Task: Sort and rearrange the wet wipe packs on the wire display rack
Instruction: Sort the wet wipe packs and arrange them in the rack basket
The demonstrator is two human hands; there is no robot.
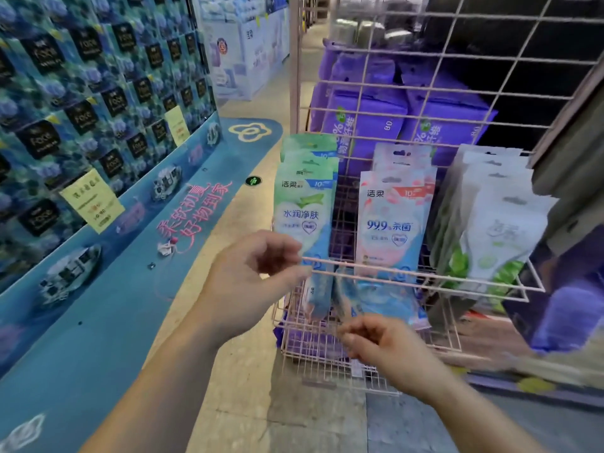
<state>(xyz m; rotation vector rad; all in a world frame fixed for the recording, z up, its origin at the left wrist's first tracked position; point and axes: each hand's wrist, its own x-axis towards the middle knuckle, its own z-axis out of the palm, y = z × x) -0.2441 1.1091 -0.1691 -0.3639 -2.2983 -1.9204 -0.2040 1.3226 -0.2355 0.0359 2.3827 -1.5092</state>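
Observation:
A pink wire display rack (425, 76) carries three hanging rows of wet wipe packs: green-blue packs (305, 204) at the left, pink packs (392, 220) in the middle, white-green packs (500, 230) at the right. Below them, blue packs (382, 299) lie in a wire basket (313, 351). My left hand (251, 276) hovers at the lower left corner of the front green-blue pack, fingers curled and apart, holding nothing that I can see. My right hand (379, 344) is in front of the basket, fingers loosely curled, apparently empty.
Purple bulk packs (366, 116) sit behind the rack's wire grid. A tall blue display of tissue boxes (91, 103) with yellow price tags stands at the left on a blue base (98, 289). A beige floor aisle (248, 371) runs between them.

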